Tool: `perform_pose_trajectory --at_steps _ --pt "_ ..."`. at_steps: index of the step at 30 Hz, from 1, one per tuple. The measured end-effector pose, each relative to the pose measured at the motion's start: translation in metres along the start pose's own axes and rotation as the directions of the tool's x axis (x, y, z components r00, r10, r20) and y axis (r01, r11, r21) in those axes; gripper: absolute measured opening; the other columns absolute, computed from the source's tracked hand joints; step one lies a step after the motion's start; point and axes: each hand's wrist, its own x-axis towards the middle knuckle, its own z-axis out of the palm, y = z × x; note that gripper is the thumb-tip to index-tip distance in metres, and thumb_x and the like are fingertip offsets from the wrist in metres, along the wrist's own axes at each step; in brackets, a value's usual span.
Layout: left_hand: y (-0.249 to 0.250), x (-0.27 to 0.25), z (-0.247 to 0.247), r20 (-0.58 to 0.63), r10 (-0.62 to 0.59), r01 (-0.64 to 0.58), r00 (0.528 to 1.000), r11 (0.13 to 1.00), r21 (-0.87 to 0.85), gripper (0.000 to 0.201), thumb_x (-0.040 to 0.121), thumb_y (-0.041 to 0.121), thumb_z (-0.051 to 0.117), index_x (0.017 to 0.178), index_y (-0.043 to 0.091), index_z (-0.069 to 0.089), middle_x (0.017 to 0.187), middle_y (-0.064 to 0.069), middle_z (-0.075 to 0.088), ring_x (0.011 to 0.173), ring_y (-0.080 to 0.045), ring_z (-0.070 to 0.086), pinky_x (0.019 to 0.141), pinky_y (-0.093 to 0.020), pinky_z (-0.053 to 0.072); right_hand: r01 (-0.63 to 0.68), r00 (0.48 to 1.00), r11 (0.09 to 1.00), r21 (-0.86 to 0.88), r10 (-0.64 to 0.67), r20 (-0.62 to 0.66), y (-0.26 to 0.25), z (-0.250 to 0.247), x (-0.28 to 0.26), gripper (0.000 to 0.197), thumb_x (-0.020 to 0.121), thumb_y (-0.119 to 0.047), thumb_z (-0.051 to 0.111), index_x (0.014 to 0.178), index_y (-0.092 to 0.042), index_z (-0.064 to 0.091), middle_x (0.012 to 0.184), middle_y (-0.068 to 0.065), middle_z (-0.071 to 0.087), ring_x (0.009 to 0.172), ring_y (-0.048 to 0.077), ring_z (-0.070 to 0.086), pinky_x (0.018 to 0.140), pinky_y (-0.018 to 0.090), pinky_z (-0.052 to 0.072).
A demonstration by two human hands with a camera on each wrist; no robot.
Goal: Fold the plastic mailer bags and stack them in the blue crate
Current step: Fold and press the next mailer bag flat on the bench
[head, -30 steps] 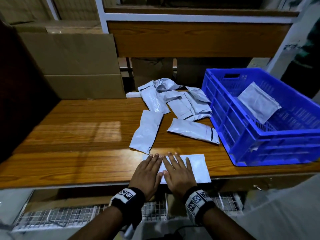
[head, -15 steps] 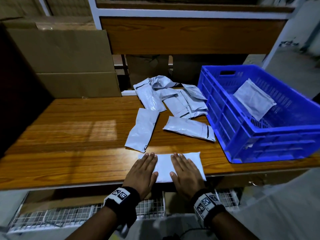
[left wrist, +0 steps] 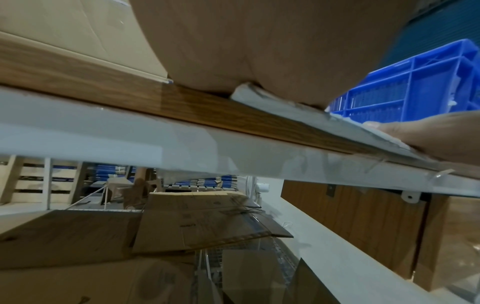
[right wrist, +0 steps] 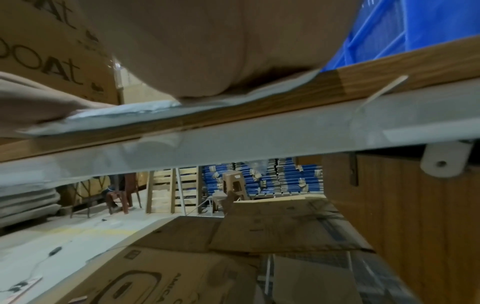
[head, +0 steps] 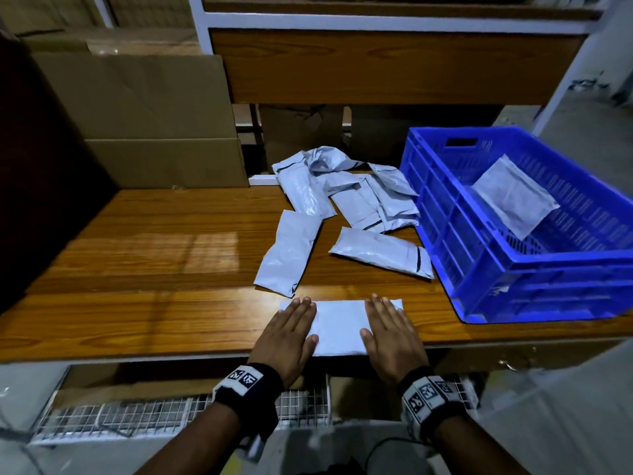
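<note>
I am pressing my left hand [head: 286,337] and my right hand [head: 390,334] flat, fingers straight and together, on the two ends of the pale grey folded plastic mailer bag [head: 339,325] lying at the near edge of the brown wooden table [head: 137,269]. My palms are lying wider apart than a second ago, when they were side by side at its middle. The blue slatted plastic crate [head: 445,214] is sitting to the right, holding one folded grey bag [head: 513,195].
</note>
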Motion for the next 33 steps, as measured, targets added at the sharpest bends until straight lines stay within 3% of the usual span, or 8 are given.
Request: perform_pose_trajectory --at_steps 6,11,16,19,21,26,30,33 --pt "-0.002 0.001 0.000 0.010 0.003 -0.003 1.000 1.000 -0.013 0.062 0.099 0.050 0.013 0.154 0.024 0.007 0.160 0.009 0.000 0.147 -0.009 -0.005 0.120 -0.034 0.004 0.006 1.000 0.999 -0.039 -0.007 -0.027 0.013 0.000 -0.009 0.075 0.094 -0.059 -0.002 0.155 -0.020 0.015 0.162 -0.002 0.012 0.149 0.014 0.007 0.118 0.034 -0.001" --pt "-0.007 0.000 -0.003 0.045 0.037 -0.032 0.998 0.994 -0.105 0.071 0.092 0.061 -0.002 0.154 0.027 0.006 0.159 0.012 -0.002 0.146 -0.005 -0.010 0.120 -0.035 0.004 -0.050 0.998 0.992 -0.113 0.045 -0.045 0.004 -0.004 -0.011 0.069 0.096 -0.055 0.013 0.154 -0.019 0.025 0.159 0.000 0.024 0.147 0.017 0.019 0.116 0.047 0.000" --pt "-0.015 -0.006 -0.013 -0.026 0.063 -0.068 0.998 0.943 -0.325 0.081 0.089 0.071 0.001 0.154 0.024 0.013 0.160 0.010 0.003 0.145 0.000 -0.010 0.119 -0.025 0.001 0.231 0.973 0.963 -0.137 -0.227 0.048 -0.018 -0.002 -0.020 0.079 0.091 -0.071 0.032 0.151 -0.020 0.031 0.156 0.006 0.032 0.143 0.024 0.031 0.112 0.049 0.026" --pt "-0.023 -0.018 -0.017 -0.030 0.048 -0.055 0.998 0.947 -0.317 0.083 0.088 0.073 0.003 0.154 0.024 0.014 0.160 0.012 0.003 0.146 -0.004 -0.007 0.119 -0.028 0.006 0.273 0.962 0.948 -0.161 -0.265 0.069 -0.029 -0.001 -0.025 0.073 0.080 -0.045 0.066 0.144 -0.018 0.044 0.144 0.010 0.050 0.128 0.028 0.053 0.096 0.045 0.047" --pt "-0.027 -0.025 -0.020 -0.013 0.064 -0.065 0.998 0.945 -0.321 0.079 0.089 0.072 0.009 0.154 0.027 0.012 0.160 0.016 -0.001 0.146 -0.006 -0.007 0.119 -0.032 0.010 0.305 0.952 0.938 -0.166 -0.307 0.019 -0.030 -0.008 -0.024 0.069 0.074 -0.020 0.062 0.141 -0.017 0.046 0.136 0.010 0.058 0.114 0.030 0.060 0.083 0.040 0.052" --pt "-0.044 -0.028 -0.038 -0.004 0.029 -0.028 1.000 0.908 -0.417 0.085 0.084 0.077 0.007 0.153 0.029 -0.005 0.160 0.014 -0.005 0.145 -0.006 -0.004 0.117 -0.037 0.012 0.300 0.953 0.946 -0.124 -0.304 -0.013 -0.040 -0.062 -0.017 0.098 0.067 -0.006 0.065 0.150 -0.035 0.021 0.114 -0.002 0.069 0.074 0.025 0.066 0.043 0.032 0.044" --pt "-0.070 -0.015 -0.060 -0.039 -0.003 -0.015 0.999 0.895 -0.445 0.093 0.081 0.082 0.004 0.154 0.025 -0.002 0.161 0.009 0.004 0.144 -0.009 0.002 0.114 -0.046 0.018 0.262 0.965 0.962 0.076 -0.261 -0.028 -0.046 -0.115 -0.014 0.091 0.082 0.000 0.054 0.147 -0.046 0.010 0.121 -0.001 0.066 0.064 0.018 0.059 0.053 0.035 0.044" --pt "-0.075 0.002 -0.082 -0.036 0.061 -0.070 0.998 0.908 -0.413 0.093 0.081 0.081 0.005 0.154 0.023 -0.005 0.161 0.008 0.001 0.144 -0.009 0.002 0.113 -0.045 0.019 0.204 0.979 0.950 0.235 -0.194 -0.065 -0.042 -0.139 -0.009 0.073 0.084 -0.007 0.056 0.133 -0.044 0.018 0.121 -0.002 0.067 0.088 0.016 0.068 0.068 0.035 0.055"
